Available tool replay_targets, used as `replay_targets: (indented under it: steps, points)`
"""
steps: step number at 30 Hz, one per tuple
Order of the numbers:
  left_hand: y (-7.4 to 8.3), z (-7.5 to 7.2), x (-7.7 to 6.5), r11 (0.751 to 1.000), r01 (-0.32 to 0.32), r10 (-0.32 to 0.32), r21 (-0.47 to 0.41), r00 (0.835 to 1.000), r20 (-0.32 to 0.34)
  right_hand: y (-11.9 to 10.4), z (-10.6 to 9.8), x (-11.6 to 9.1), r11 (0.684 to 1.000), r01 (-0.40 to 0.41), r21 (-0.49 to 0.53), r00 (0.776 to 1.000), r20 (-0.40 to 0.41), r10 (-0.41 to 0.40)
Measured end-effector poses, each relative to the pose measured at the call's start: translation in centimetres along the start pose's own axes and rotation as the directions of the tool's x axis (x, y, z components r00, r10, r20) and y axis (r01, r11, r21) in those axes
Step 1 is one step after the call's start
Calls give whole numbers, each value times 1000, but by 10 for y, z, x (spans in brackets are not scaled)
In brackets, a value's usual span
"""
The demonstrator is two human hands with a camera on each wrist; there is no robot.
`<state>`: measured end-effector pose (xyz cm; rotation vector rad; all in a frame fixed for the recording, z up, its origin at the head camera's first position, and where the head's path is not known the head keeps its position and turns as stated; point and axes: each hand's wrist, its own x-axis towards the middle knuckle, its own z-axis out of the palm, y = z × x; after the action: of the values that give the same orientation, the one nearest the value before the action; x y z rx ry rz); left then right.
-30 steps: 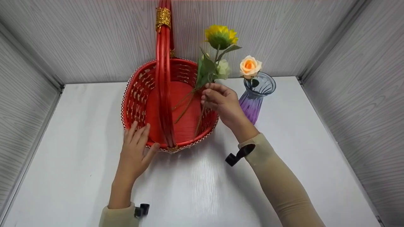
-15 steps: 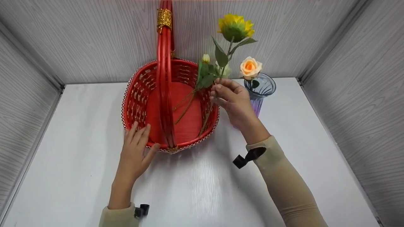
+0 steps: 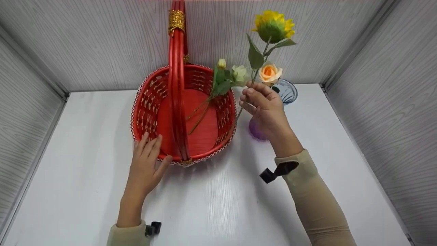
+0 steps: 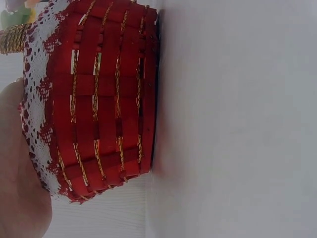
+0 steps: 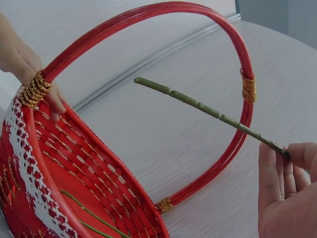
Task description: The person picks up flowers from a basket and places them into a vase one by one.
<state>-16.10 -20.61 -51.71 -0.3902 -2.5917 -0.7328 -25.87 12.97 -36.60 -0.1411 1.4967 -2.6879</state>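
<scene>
A yellow sunflower point(image 3: 273, 27) with green leaves stands upright in my right hand point(image 3: 266, 107), which pinches its stem between thumb and fingers. In the right wrist view the lower end of the green stem point(image 5: 198, 105) sticks out past the fingertips. My left hand point(image 3: 145, 167) rests on the front left rim of a red woven basket point(image 3: 201, 155), fingers straight and spread. Inside the basket lean pale flowers point(image 3: 240, 73) on thin stems, their heads over the back right rim. Behind the right hand, a blue and purple glass vase point(image 3: 289, 93) holds a peach rose point(image 3: 270, 73).
The basket's tall red handle point(image 3: 176, 78), wrapped with gold cord, arches up over its middle. White lace point(image 4: 37, 109) trims the rim. Grey wood-grained panels point(image 3: 116, 41) stand behind and at both sides of the white table point(image 3: 211, 205).
My right hand has moved right with the sunflower, lifting its stem out over the basket's right rim and coming in front of the vase. The left hand has stayed in place.
</scene>
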Motion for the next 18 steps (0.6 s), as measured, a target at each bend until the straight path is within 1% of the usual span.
replay_targets:
  steps: [5, 8, 13, 18]
  points:
    - [-1, 0, 0, 1000, 1, -1, 10, 1000, 2, -7, -6, 0, 999, 18, 49, 1000, -12, -18]
    - [-3, 1, 0, 1000, 2, -2, 13, 1000, 2, -11, -10, 0, 998, 39, 45, 999, -12, -38]
    - [-3, 1, -1, 1000, 5, -5, 13, 1000, 2, -18, -21, -2, 997, 47, 55, 999, -2, -47]
    - [-2, 1, 0, 1000, 16, -17, 18, 1000, 9, -25, -33, -4, 996, 61, 67, 998, -27, -59]
